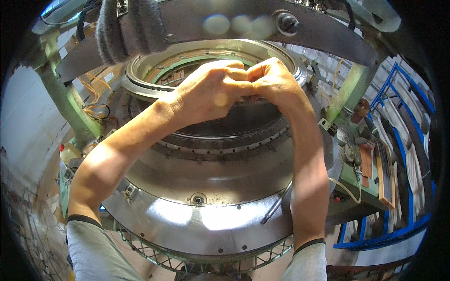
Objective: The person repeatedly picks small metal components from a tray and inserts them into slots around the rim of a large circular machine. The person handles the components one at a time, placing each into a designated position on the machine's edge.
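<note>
My left hand (208,91) and my right hand (277,86) meet above the middle of a large round machine. Both are closed, with the fingers curled in and the knuckles touching or nearly so. Whatever may be pinched between them is too small or hidden to make out. Behind and below them lies the machine's metal ring (136,84), partly covered by my hands. Under my forearms spreads a wide, shiny round metal plate (187,234). A thin metal rod (275,209) lies on it, beside my right forearm.
A curved metal beam (323,33) crosses overhead between green posts (70,103), with grey fuzzy material (129,33) hanging at its left. A red-capped bottle (69,153) stands at left. At right are a wooden-edged board (384,175) and a blue rack (365,241) holding pale lengths.
</note>
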The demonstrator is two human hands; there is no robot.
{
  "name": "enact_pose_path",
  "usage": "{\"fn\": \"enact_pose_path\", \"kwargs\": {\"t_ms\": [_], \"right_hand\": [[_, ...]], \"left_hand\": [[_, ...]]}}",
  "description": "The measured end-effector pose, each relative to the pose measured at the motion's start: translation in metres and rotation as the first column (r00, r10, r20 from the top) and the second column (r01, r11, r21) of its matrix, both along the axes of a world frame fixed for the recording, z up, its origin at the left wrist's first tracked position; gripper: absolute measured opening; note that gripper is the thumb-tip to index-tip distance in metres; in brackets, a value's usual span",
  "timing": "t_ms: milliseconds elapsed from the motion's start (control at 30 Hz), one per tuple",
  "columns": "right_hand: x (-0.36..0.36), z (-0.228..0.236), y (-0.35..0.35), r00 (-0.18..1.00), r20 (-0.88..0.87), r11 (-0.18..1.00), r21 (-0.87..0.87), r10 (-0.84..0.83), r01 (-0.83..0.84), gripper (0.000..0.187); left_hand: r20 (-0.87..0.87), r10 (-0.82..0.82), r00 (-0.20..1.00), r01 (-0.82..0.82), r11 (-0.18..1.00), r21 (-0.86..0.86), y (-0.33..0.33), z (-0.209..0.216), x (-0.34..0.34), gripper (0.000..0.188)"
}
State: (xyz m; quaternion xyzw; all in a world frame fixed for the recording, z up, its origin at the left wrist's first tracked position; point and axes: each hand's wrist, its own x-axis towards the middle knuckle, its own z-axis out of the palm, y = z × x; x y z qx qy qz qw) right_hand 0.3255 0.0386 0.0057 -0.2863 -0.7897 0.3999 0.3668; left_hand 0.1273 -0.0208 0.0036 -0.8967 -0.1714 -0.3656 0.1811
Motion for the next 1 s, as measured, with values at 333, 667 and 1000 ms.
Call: {"fn": "enact_pose_path", "kwargs": {"t_ms": [333,667,1000], "right_hand": [[-0.001,-0.002,0.002,0.999,-0.009,0.999,0.023,0.032,-0.032,0.016],[0.000,0.002,-0.003,1.000,0.002,0.999,0.032,-0.010,0.010,0.016],[0.000,0.002,-0.003,0.996,0.040,0.995,0.051,-0.083,0.081,0.019]], "left_hand": [[-0.062,0.067,0.996,-0.067,0.998,-0.003,-0.003,0.008,-0.011,0.020],[-0.147,0.142,0.979,-0.139,0.990,0.027,-0.002,0.008,-0.013,0.018],[-0.096,0.092,0.991,-0.095,0.995,-0.020,0.000,0.004,-0.007,0.018]]}}
